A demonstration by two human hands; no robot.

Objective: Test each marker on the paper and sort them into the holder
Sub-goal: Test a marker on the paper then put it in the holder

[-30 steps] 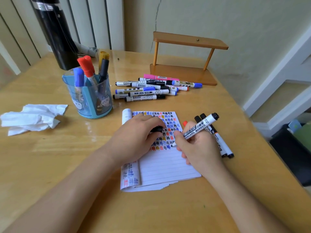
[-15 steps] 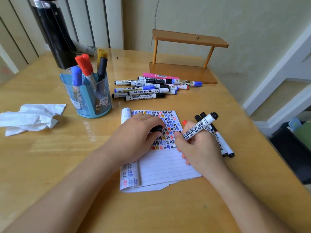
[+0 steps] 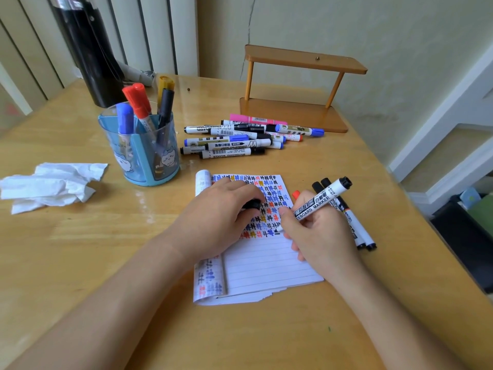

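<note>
Barely shifted: right grip (image 3: pixel 317 233) pinching marker (image 3: pixel 321 200), tip on paper (image 3: pixel 266 265)
Tail toward 2 o'clock; holder (image 3: pixel 141 156) at 10 o'clock, nearer left grip (image 3: pixel 218 212) clutching cap (image 3: pixel 252 204)

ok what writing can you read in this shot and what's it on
"TEBOARD MARKER": on the white black-capped marker gripped by the right hand, first letters hidden behind it.
"WHITEBOARD MARKER": upside down on the nearest white marker in the loose pile.
Other marker labels and barcodes: too small or blurred to read.
</note>
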